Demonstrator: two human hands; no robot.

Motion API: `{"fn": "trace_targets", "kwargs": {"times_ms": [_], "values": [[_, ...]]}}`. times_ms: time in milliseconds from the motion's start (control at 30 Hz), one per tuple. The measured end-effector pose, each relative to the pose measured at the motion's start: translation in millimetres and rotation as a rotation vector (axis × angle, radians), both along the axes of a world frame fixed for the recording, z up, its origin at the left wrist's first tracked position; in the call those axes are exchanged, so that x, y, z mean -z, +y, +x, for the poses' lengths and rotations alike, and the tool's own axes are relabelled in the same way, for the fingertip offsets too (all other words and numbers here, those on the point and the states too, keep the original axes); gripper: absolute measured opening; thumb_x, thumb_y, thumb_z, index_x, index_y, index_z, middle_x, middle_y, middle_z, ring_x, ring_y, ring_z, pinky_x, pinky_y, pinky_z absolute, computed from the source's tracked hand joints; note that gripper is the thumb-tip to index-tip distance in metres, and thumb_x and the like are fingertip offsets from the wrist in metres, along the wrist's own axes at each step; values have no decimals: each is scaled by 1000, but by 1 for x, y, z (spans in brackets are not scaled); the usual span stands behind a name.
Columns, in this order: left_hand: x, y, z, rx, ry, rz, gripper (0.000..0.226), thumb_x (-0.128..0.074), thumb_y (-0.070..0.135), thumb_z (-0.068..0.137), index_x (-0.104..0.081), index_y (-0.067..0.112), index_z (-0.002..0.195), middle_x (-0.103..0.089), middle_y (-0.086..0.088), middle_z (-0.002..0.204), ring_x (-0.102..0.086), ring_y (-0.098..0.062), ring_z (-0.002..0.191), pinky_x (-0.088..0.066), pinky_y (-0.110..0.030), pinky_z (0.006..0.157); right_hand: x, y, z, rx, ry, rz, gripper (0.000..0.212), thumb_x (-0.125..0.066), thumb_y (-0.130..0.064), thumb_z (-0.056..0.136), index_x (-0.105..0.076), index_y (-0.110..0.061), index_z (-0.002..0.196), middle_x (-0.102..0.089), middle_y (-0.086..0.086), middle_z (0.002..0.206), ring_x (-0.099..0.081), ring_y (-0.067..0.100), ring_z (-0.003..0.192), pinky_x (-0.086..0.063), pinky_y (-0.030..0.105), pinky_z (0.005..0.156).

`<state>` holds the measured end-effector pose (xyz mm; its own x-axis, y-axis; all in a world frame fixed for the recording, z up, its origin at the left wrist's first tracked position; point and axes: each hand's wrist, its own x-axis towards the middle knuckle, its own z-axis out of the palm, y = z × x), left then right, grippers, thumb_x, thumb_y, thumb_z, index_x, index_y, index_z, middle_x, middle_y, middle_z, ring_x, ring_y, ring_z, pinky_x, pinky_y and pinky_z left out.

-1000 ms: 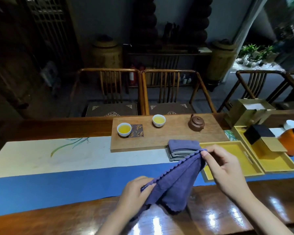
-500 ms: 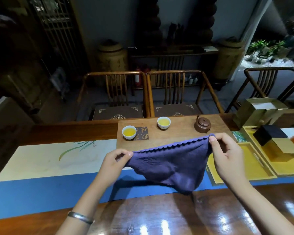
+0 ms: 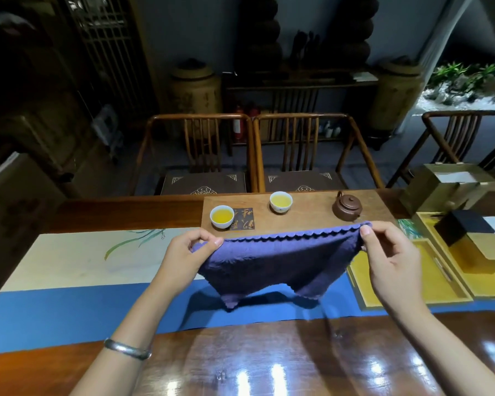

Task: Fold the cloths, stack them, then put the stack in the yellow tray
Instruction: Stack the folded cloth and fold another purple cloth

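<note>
Though bunched and slung on a slant between the hands a second ago, now hangs spread wide and level: the purple cloth (image 3: 275,264), lifted clear of the blue runner (image 3: 69,310), with the scalloped top edge pulled taut and the lower part sagging in two loose lobes. Means, by judgement, that the opening-out is done and the fold itself not yet begun, with stacking and the move to the tray to follow. Hides the folded pile seen a second ago at the near edge of the wooden board (image 3: 306,221), just left of the yellow tray (image 3: 429,281); cannot tell how that pile lies now. Pinches the cloth's left top corner between thumb and forefinger of the left hand (image 3: 183,258), the other fingers curled under against the fabric, a silver bracelet (image 3: 126,349) on that wrist. Pinches the right top corner likewise with the right hand (image 3: 392,258), thumb and forefinger closed on the hem, the remaining fingers loosely bent and gripping nothing else. Holds both hands well apart and about level, above the near edge of the board, in front of the two cups of yellow tea (image 3: 222,216) and the brown teapot (image 3: 347,208). Shows no cloth in the part of the tray in view, just right of the right hand.
</note>
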<state>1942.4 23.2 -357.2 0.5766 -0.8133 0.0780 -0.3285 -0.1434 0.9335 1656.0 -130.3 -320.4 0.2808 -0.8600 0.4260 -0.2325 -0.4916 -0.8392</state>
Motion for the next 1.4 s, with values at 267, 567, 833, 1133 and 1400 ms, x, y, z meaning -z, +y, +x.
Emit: {"fn": "trace_targets", "kwargs": {"times_ms": [267,567,833,1133,1400], "values": [[68,76,-40,170,182,259,21,-81,36,67,-66,24,59,-59,7,60,-50,2,59,-36,-14,59,82,59,-49,-62,81,290,18,-55,-16,91,-60,-24,76,-62,0,75,-53,11,66,-37,14,62],[154,122,-76,221,304,506,23,-75,13,81,-64,19,62,-55,6,52,-45,1,51,-34,-15,52,180,118,-96,-32,475,511,24,-60,-14,88,-52,-32,73,-50,4,52,-35,4,40,-32,13,43],[212,102,-58,146,211,556,22,-68,10,83,-64,26,68,-60,9,64,-49,-8,64,-41,-31,69,228,86,-72,13,553,705,26,-57,-10,92,-52,-17,67,-52,2,54,-44,16,56,-41,30,58],[238,49,-35,66,127,561,23,-66,0,81,-64,23,79,-67,7,73,-60,-3,68,-44,-14,71,264,45,-43,37,799,669,19,-49,-18,93,-49,-14,74,-60,3,69,-50,26,66,-34,35,59],[249,42,-36,0,184,558,18,-77,17,77,-63,24,86,-69,4,77,-61,-8,68,-48,-22,71,273,43,-44,74,819,668,22,-46,-18,93,-38,-17,73,-53,3,63,-50,31,63,-37,37,59]]}}
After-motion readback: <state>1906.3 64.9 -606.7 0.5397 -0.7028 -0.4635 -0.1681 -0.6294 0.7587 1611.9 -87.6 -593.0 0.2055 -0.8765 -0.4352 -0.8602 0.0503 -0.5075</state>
